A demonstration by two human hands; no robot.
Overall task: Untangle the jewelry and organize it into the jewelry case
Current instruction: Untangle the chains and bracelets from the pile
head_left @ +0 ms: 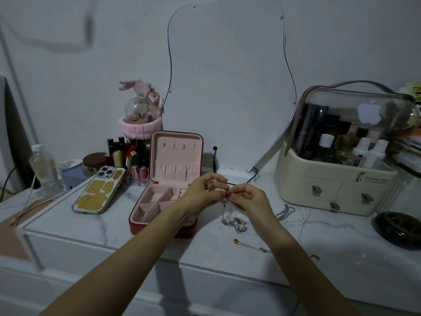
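You are in the untangling step: both hands meet at the middle of the frame, just above the tabletop [341, 247]. Your left hand [202, 192] and right hand [248, 198] each pinch, with curled fingers, the top of a thin silvery chain [224, 209] near a small pink charm [227, 194]. The chain hangs down to a knotted silver clump [234, 223] lying on the marble-look surface.

The case [168, 197] stands open just left of your hands (red shell, soft pink velvety lining, angled dividers below, small hooks and a gathered pocket in the lid). Its compartments look empty from here.

Lower right of your hands lie a pearl strand [301, 221] of tiny round beads, a second silver chain [284, 213] beside it, and a gold pin [248, 245] with a ball head.

The next move likely calls for gentle, small pulls apart at the knot, not a hard tug, since links this fine could snag or kink. Once one piece hangs free, it belongs on a lid hook or in a compartment.
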